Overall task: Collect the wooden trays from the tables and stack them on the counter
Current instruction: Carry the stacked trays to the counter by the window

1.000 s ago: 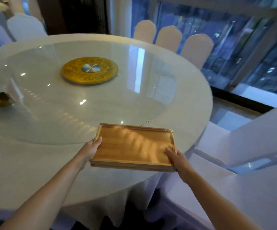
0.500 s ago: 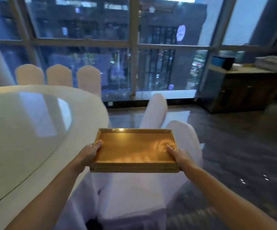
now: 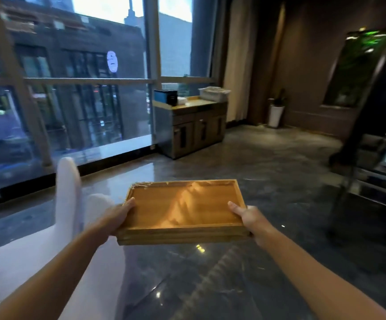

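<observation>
I hold the tray [image 3: 182,210] level in front of me, over the dark glossy floor [image 3: 268,181]. My left hand [image 3: 118,214] has its grip closed on the tray's left edge, thumb lying over the rim; my right hand [image 3: 248,217] has its grip closed on the right edge, thumb inside the rim. The tray is bare inside. Ahead, against the window [image 3: 72,88], stands the bench [image 3: 192,128], with a dark box [image 3: 166,96] and a pale basket [image 3: 214,93] on top. White-covered chairs [image 3: 69,199] sit near my left arm.
</observation>
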`<state>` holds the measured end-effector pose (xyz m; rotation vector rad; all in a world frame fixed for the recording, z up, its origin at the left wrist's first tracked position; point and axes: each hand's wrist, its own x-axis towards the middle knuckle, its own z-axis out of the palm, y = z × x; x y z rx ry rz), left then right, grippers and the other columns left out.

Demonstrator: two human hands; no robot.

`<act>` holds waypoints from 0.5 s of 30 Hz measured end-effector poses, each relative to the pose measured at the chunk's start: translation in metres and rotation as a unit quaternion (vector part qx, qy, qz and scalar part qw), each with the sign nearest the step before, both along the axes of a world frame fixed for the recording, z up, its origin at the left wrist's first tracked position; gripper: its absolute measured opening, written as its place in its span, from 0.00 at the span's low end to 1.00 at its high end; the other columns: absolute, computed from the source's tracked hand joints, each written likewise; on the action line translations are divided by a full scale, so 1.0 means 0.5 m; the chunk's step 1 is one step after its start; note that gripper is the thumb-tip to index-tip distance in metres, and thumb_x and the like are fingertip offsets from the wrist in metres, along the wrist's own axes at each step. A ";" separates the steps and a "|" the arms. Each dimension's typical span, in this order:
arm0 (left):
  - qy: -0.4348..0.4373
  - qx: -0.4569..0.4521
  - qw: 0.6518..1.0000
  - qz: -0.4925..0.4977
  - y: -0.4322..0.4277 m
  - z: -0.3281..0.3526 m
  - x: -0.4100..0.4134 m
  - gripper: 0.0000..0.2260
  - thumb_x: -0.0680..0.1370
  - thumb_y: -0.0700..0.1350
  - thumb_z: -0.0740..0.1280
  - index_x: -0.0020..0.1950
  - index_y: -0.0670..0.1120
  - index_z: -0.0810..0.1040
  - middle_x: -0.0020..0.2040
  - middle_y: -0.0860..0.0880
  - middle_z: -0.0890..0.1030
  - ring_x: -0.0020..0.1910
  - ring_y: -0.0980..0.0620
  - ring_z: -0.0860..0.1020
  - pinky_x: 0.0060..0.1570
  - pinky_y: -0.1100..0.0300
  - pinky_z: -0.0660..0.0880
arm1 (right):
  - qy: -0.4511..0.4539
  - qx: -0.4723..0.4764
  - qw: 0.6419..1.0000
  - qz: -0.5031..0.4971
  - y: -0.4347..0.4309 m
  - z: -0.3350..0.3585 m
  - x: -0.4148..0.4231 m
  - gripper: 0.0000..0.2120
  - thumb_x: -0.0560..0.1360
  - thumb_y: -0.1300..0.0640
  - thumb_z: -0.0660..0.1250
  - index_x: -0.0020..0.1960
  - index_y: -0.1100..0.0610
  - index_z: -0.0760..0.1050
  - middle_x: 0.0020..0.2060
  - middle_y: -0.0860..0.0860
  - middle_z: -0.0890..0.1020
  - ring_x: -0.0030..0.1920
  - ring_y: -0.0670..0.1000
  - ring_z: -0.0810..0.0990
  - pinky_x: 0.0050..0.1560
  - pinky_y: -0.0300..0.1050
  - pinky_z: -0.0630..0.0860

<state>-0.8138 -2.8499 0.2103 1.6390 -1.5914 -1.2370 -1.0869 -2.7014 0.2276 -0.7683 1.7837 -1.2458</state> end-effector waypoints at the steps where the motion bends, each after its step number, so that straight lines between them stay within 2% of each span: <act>1: 0.000 -0.003 1.000 -0.009 -0.016 0.003 -0.040 0.23 0.78 0.56 0.58 0.60 0.38 0.75 0.45 0.44 0.77 0.36 0.51 0.74 0.31 0.60 0.69 | -0.001 -0.005 1.000 -0.016 0.000 0.004 -0.029 0.21 0.75 0.46 0.63 0.57 0.62 0.72 0.42 0.52 0.79 0.42 0.52 0.77 0.45 0.47 0.75; 4: 0.001 -0.012 0.999 -0.051 -0.065 0.007 -0.150 0.23 0.78 0.55 0.57 0.61 0.38 0.75 0.48 0.42 0.76 0.41 0.47 0.75 0.32 0.60 0.68 | -0.009 -0.005 0.998 -0.056 -0.008 0.006 -0.107 0.22 0.74 0.46 0.63 0.59 0.62 0.71 0.44 0.54 0.79 0.44 0.53 0.78 0.44 0.46 0.76; 5: 0.000 -0.016 0.998 -0.064 -0.084 0.006 -0.184 0.23 0.79 0.55 0.57 0.61 0.38 0.76 0.49 0.42 0.76 0.42 0.47 0.75 0.32 0.61 0.68 | -0.006 -0.005 0.997 -0.071 -0.015 0.003 -0.131 0.22 0.74 0.46 0.64 0.59 0.63 0.72 0.48 0.56 0.80 0.48 0.55 0.79 0.48 0.49 0.77; 8: -0.007 -0.018 0.996 -0.092 -0.147 0.004 -0.278 0.23 0.79 0.55 0.57 0.60 0.37 0.76 0.48 0.43 0.75 0.36 0.51 0.73 0.32 0.61 0.66 | 0.009 0.003 0.993 -0.119 -0.050 -0.010 -0.202 0.23 0.74 0.46 0.64 0.59 0.64 0.73 0.55 0.59 0.79 0.55 0.59 0.78 0.60 0.54 0.74; 12: -0.011 -0.006 0.993 -0.119 -0.262 -0.015 -0.404 0.23 0.78 0.56 0.57 0.59 0.38 0.76 0.47 0.44 0.76 0.39 0.49 0.74 0.46 0.56 0.68 | 0.010 0.004 0.990 -0.140 -0.144 -0.027 -0.304 0.21 0.73 0.46 0.65 0.55 0.63 0.74 0.54 0.60 0.80 0.55 0.60 0.78 0.61 0.57 0.74; 15: 0.010 0.000 0.992 -0.127 -0.375 -0.020 -0.500 0.23 0.79 0.56 0.57 0.59 0.37 0.76 0.41 0.46 0.77 0.37 0.51 0.75 0.43 0.57 0.68 | 0.013 0.010 0.988 -0.153 -0.254 -0.028 -0.391 0.23 0.74 0.46 0.64 0.58 0.65 0.72 0.55 0.60 0.79 0.54 0.60 0.78 0.60 0.55 0.74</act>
